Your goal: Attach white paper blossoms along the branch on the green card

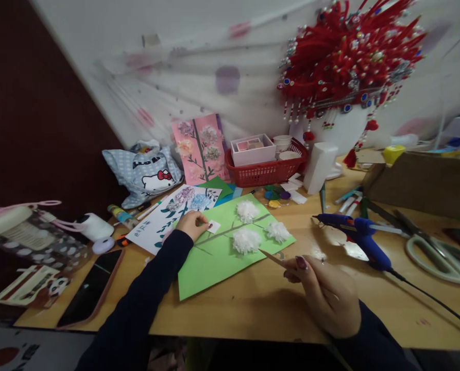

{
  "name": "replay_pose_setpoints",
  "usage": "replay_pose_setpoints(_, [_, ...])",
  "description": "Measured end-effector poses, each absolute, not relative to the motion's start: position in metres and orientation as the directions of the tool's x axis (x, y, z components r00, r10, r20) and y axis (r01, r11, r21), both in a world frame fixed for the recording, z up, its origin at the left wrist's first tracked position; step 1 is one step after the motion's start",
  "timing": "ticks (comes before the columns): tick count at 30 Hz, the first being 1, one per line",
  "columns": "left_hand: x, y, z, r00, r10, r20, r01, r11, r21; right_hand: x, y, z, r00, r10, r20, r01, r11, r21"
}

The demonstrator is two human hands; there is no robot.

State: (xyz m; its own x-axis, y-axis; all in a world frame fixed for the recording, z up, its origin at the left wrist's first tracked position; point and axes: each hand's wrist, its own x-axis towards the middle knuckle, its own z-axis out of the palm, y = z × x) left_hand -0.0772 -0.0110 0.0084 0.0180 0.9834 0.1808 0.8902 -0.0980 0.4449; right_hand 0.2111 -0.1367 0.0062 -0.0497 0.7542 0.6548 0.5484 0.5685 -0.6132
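While I am leaning over the wooden table (222, 319), my right hand (332, 296) is closing its fingers around a slim, pointed tool (272, 257), whose tip is hovering beside the nearest white puff. To my eye, such fine work is calling for a light grip near the point, a low wrist and no brushing against the loose petals. The light green sheet (204, 278) is lying aslant on the table before me, smooth and bright, its drawn grey-brown stem (230, 230) running diagonally and branching thinly. Three ruffled white puffs (245, 240) are clustering toward its right side, full and feathery at the edges. Farther left, my left hand (191, 224) is pinching the edge of a small white square (215, 226) over the stem; whether the square is touching the sheet, I cannot tell. That pinch is asking for fingertips only, leaving the rest of the square exposed and uncreased. Beyond, a pink floral card (190, 171) is standing beside a red basket (253, 175).
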Motion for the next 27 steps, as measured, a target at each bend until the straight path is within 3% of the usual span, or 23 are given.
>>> replay_pose_setpoints(6, [-0.081, -0.012, -0.009, 0.054, 0.975, 0.214, 0.840, -0.160, 0.519, 0.212, -0.138, 0.001, -0.075, 0.767, 0.638, 0.540, 0.568, -0.620])
replay_pose_setpoints(10, [-0.077, -0.007, -0.007, 0.138, 0.959, 0.246, 0.823, -0.250, 0.510, 0.223, -0.131, 0.014, -0.184, 0.755, 0.629, 0.488, 0.626, -0.608])
replay_pose_setpoints(12, [-0.075, -0.005, -0.006, 0.119, 0.970, 0.213, 0.783, -0.224, 0.581, 0.227, -0.122, 0.028, -0.230, 0.757, 0.612, 0.492, 0.632, -0.598])
replay_pose_setpoints(17, [-0.073, -0.009, -0.003, 0.064, 0.986, 0.153, 0.493, -0.164, 0.855, 0.215, -0.088, 0.048, -0.289, 0.775, 0.562, 0.401, 0.631, -0.665])
replay_pose_setpoints(21, [-0.073, -0.015, 0.000, 0.038, 0.981, 0.189, 0.242, -0.193, 0.951, 0.190, -0.066, 0.036, -0.312, 0.774, 0.551, 0.328, 0.632, -0.702])
replay_pose_setpoints(27, [-0.068, -0.022, 0.007, -0.024, 0.966, 0.257, 0.295, -0.238, 0.925, 0.152, -0.047, 0.044, -0.470, 0.716, 0.517, 0.480, 0.698, -0.531])
